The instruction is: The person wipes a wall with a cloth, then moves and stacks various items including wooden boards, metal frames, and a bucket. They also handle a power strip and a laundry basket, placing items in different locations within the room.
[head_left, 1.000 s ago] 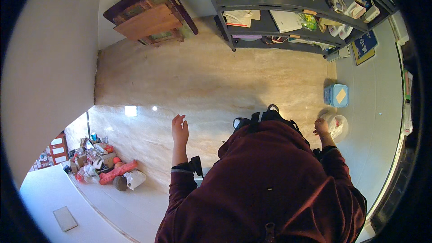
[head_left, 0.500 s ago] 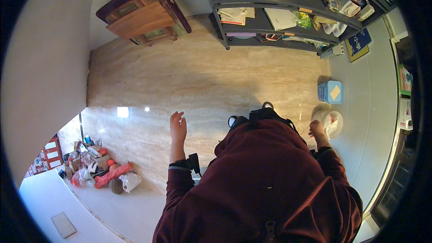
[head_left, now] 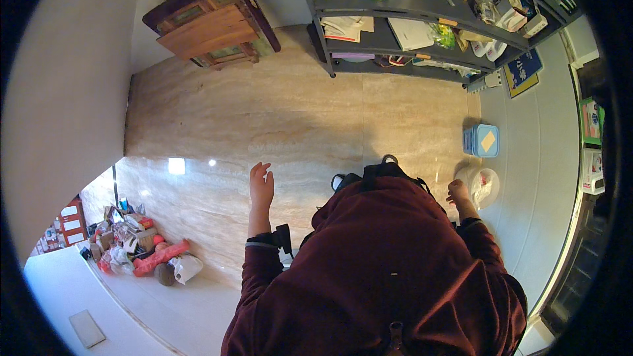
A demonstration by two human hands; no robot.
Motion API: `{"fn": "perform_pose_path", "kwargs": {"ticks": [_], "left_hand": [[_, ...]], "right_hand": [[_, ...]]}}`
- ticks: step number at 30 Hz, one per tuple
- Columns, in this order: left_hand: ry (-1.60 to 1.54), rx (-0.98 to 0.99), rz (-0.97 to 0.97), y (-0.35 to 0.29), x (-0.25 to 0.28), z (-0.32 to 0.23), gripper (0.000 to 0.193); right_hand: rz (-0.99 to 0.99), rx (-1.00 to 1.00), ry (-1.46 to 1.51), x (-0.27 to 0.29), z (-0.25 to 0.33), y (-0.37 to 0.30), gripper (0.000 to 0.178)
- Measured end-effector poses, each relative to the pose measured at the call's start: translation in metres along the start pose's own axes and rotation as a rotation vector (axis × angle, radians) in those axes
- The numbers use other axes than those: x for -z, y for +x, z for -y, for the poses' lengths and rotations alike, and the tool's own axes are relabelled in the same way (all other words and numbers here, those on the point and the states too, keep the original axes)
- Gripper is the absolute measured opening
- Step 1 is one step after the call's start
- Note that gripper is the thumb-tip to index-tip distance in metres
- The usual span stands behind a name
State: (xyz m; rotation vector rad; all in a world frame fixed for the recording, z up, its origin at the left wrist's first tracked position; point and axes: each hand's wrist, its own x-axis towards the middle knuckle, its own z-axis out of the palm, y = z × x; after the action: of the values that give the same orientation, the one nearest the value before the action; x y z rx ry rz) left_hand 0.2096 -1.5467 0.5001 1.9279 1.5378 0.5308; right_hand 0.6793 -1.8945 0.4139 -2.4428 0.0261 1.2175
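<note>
My left hand hangs over the glossy tan floor with its fingers apart and nothing in it. On the other side of my body, my right hand has its fingers curled in, and no object shows in them. In the picture it lies nearest a whitish round bin with pale contents, which it partly overlaps; whether they touch cannot be told. A light-blue lidded tub stands just beyond the bin.
Ahead is a dark grey shelf unit loaded with household goods. A folded wooden table leans at the far left wall. Bags and mixed items are heaped at the left beside a white surface. A blue sign rests by the right wall.
The view has shifted slightly, with the shelf sitting a little lower and the bin and heap a little further left. Both hands keep nearly the same pose.
</note>
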Motion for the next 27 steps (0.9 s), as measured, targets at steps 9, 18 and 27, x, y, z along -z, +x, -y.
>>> {"fn": "perform_pose_path", "kwargs": {"ticks": [9,18,27], "left_hand": [[-0.038,0.010,0.006,-0.005,-0.002,0.003,0.025],[-0.043,0.003,0.042,-0.002,-0.003,-0.003,0.026],[-0.004,-0.022,0.089,0.003,-0.008,-0.006,0.025]], "right_hand": [[0.031,0.030,0.035,0.001,0.005,0.002,0.014],[0.025,0.007,0.013,-0.003,-0.001,0.000,0.015],[0.073,0.018,0.075,-0.005,-0.046,0.009,0.022]]}}
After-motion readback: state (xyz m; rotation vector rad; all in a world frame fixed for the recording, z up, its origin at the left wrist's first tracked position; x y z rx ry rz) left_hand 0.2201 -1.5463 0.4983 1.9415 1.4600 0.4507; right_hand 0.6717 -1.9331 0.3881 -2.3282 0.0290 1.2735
